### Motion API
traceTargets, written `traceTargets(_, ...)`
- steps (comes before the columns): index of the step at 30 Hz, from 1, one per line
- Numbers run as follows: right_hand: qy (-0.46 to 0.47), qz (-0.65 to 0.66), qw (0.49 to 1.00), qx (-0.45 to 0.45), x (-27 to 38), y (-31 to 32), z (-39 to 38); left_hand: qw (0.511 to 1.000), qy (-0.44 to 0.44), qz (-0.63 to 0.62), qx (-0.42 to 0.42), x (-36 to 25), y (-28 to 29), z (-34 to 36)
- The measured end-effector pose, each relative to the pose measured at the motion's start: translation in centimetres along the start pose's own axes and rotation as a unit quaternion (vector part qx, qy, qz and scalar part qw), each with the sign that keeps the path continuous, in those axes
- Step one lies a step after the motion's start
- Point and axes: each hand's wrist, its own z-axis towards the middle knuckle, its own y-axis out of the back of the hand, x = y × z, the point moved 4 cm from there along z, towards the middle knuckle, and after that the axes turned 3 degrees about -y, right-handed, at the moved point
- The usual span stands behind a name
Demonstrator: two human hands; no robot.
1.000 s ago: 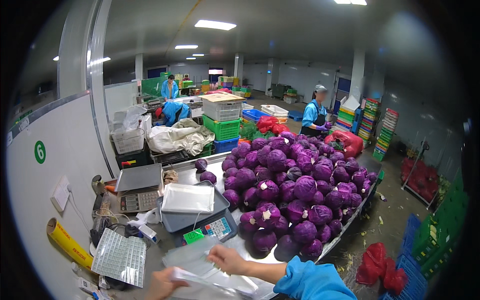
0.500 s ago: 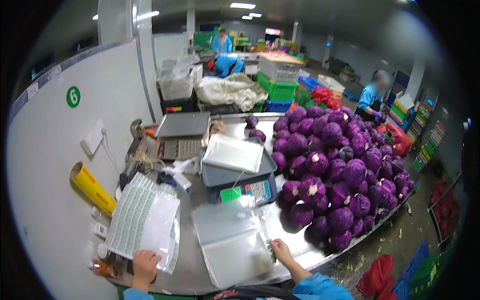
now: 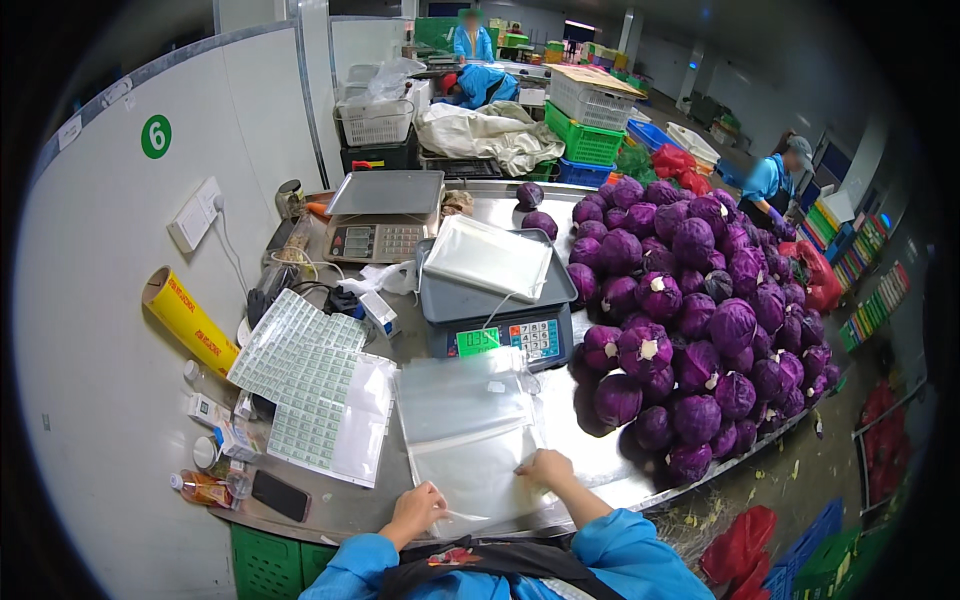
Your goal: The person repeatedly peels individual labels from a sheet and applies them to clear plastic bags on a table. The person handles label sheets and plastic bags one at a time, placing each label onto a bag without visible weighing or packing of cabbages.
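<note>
Plastic bags lie near the table's front edge, apart from purple cabbages.

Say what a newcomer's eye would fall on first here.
Probably the heap of purple cabbages, filling the right of the metal table. Next, the yellow tube by the white wall at left, then the left hand and right hand at the clear plastic bags, lower centre.

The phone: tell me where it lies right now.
In the head view, the phone lies at lower left near the front edge of the table, between the orange bottle and the left hand, just below the printed sheets.
</note>
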Motion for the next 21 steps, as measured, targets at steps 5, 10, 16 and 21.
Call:
traceTargets(5, -0.028, 0.269, 0.953, -0.136, -5.9, 2.9, 2.4, 0.915, 0.201, -0.313, -0.155, 4.8, -0.3, 0.4)
traceTargets(10, 0.114, 0.235, 0.965, 0.012, -2.1, -1.8, 2.5, 0.949, 0.151, -0.248, -0.126, 2.0, 1.8, 1.1)
traceTargets(16, 0.031, -0.007, 0.999, -0.014, -0.5, 1.6, 1.8, 0.997, 0.057, -0.008, 0.045, -0.1, 0.2, 0.9)
traceTargets(21, 0.024, 0.240, 0.938, -0.248, -6.3, 4.0, 4.6, 0.968, 0.167, -0.187, 0.020, 3.0, -0.3, 1.6)
